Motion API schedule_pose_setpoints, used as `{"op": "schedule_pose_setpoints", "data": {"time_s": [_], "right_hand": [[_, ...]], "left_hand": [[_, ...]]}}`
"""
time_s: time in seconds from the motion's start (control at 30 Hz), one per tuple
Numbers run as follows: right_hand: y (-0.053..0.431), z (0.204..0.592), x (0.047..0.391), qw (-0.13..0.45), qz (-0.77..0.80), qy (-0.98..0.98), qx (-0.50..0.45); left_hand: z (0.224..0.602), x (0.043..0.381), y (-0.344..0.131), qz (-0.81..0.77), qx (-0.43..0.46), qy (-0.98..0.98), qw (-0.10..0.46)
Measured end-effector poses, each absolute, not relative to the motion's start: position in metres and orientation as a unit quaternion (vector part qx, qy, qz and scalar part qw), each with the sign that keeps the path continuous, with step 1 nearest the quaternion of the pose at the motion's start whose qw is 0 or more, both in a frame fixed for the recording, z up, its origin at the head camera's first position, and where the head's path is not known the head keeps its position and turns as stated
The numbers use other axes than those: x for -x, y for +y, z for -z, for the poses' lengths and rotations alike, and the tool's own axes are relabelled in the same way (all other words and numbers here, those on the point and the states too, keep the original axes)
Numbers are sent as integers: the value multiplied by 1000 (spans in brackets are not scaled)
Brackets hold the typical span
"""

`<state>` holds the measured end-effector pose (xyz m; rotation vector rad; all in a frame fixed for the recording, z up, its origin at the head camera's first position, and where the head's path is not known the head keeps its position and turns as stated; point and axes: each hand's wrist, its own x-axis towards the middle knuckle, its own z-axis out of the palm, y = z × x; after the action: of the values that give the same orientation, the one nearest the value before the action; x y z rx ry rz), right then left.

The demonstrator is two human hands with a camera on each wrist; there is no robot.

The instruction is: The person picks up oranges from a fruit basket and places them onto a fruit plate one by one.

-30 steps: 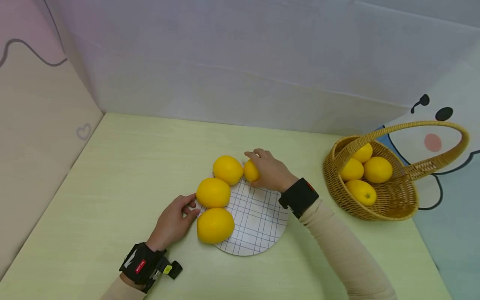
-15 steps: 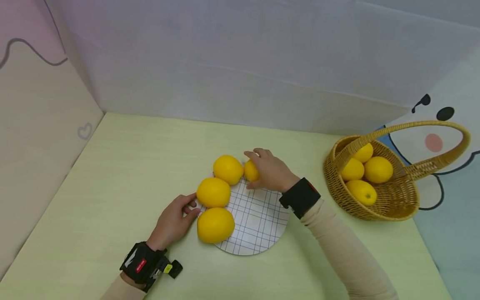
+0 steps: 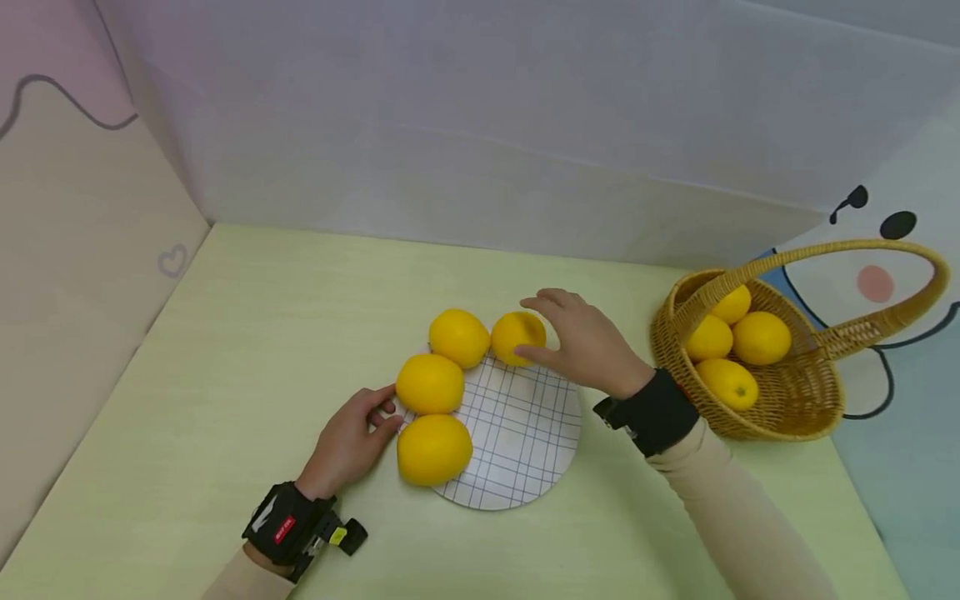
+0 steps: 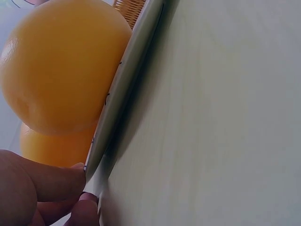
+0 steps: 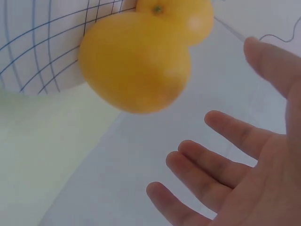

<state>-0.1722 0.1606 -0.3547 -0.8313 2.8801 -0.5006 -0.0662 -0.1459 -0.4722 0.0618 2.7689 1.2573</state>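
In the head view, a round white plate (image 3: 517, 442) with a blue grid lies mid-table. My left hand (image 3: 354, 442) pinches its left edge; in the left wrist view, the thumb (image 4: 51, 183) and fingers come together at the rim. Three lemons follow the plate's left and upper edge: a front lemon (image 3: 433, 450), a middle lemon (image 3: 430, 383) and an upper lemon (image 3: 459, 337). Beside the upper one sits a fourth lemon (image 3: 516, 336), also seen in the right wrist view. My right hand (image 3: 585, 346) is just right of it, fingers spread and holding nothing.
A wicker basket (image 3: 813, 408) with a tall arched handle stands at the table's right side, with several lemons (image 3: 761, 337) inside. A pale wall (image 3: 480, 150) closes off the back of the pale green table (image 3: 285, 300), and another wall the left.
My right hand has let go of the lemon at the plate's top and drawn back to the right, its fingers spreading. The left hand has stayed at the plate's edge.
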Motion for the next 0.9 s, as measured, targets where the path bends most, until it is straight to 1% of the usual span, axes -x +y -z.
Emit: {"op": "schedule_pose_setpoints", "data": {"time_s": [0.37, 0.57, 0.8, 0.9], "right_hand": [[210, 336, 150, 10, 165, 958, 233], [239, 328, 141, 18, 175, 964, 199], [275, 317, 134, 2, 184, 967, 175], [289, 312, 132, 3, 180, 972, 151]], "left_hand": [[474, 66, -147, -411, -21, 910, 53], [474, 67, -147, -411, -21, 910, 50], [475, 67, -147, -414, -22, 909, 49], [475, 67, -146, -415, -22, 908, 51]]}}
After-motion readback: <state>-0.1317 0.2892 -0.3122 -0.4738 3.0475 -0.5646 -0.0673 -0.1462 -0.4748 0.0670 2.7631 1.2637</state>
